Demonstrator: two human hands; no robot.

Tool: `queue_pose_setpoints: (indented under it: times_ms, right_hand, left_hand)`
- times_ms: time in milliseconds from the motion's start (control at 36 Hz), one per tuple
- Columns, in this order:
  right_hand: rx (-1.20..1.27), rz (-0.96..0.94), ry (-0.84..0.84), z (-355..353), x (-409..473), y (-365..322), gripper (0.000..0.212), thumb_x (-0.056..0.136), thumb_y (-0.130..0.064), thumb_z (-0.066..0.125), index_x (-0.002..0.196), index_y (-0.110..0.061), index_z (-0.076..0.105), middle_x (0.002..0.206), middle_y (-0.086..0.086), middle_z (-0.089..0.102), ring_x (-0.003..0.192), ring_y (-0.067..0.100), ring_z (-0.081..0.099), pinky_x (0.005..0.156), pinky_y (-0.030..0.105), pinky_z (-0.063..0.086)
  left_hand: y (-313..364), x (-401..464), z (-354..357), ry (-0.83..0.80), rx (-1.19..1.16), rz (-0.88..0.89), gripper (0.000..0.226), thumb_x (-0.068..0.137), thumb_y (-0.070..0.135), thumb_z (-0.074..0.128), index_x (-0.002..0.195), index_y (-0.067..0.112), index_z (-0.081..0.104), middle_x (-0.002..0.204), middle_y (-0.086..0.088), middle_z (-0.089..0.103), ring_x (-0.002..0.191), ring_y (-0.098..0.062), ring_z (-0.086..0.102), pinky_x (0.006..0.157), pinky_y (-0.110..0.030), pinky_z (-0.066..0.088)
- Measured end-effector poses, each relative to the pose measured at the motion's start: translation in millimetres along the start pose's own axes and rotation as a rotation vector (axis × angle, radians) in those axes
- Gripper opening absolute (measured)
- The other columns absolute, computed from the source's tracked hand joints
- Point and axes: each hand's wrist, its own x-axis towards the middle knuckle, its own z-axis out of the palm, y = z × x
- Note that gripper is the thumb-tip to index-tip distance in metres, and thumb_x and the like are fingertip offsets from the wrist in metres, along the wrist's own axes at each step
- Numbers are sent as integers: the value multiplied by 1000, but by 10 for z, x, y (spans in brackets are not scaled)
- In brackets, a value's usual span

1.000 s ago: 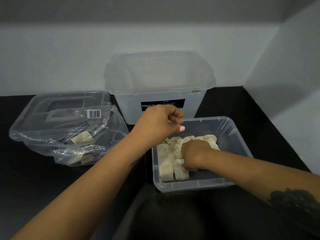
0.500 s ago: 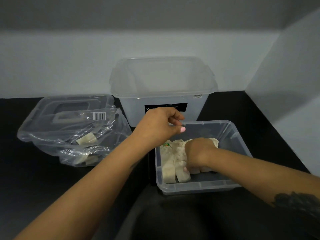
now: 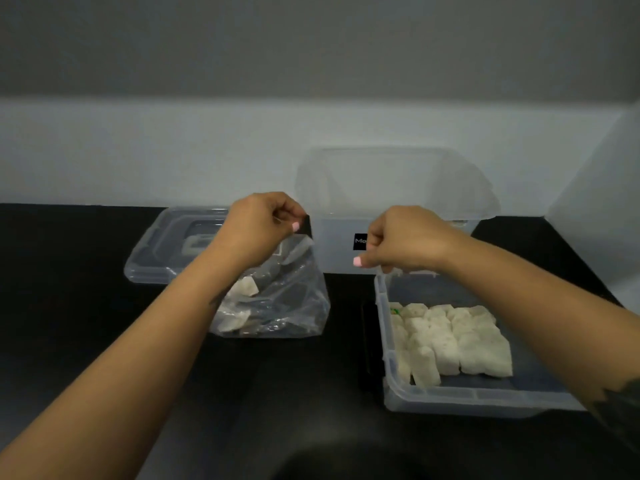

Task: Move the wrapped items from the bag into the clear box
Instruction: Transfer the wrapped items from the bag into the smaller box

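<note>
A clear plastic bag [image 3: 294,306] stands on the dark counter left of centre. My left hand [image 3: 263,226] pinches its top edge and holds it upright. A couple of white wrapped items [image 3: 246,287] lie low inside the bag. The clear box [image 3: 388,372] sits to the right, with several white wrapped items [image 3: 450,337] packed in rows on its floor. My right hand [image 3: 405,240] hovers above the box's far rim with its fingers curled; I see nothing in it.
A clear lid [image 3: 156,251] with a handle lies flat behind the bag. A tall translucent tub [image 3: 394,188] with a black label stands against the back wall. A wall corner closes the right side. The counter [image 3: 104,323] is dark.
My right hand has lifted out of the box. My left hand has moved left to the bag's top and pulled the bag upright, nearer the box.
</note>
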Motion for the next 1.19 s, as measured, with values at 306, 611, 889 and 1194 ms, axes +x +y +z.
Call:
queue_pose_setpoints:
  times_ms: [306,611,889,1194]
  right_hand:
    - [28,-167,96,449,512,-1005,5,84,-26,69,85,-21,68,78,-9,60,81,13,58,69,22,39]
    - [-280,-80,-95,1027,931,-1369,21,88,-3,55,98,-11,71,104,7,69,93,24,64,81,36,55]
    - [-414,18,-181,1195,866,-1436,20,90,-8,54,106,-10,64,110,11,63,91,25,58,77,36,50]
    - [-509,4,-292,1338,999,-1562,22,91,-8,51,110,-13,61,99,5,54,72,18,48,59,29,40]
  left_hand:
    - [-797,75,-259,-368,416,-78,24,85,3,60,103,16,68,104,3,69,95,-10,63,85,-18,46]
    - [-1252,84,39,-903,771,40,35,92,19,52,127,23,56,129,-3,55,116,-23,53,101,-37,43]
    - [-1373,132,41,-929,868,27,32,91,17,54,123,15,57,124,-7,57,112,-23,54,99,-34,44]
    - [-1051,197,-484,-668,838,154,37,91,16,55,128,14,51,123,-10,58,112,-24,56,88,-32,46]
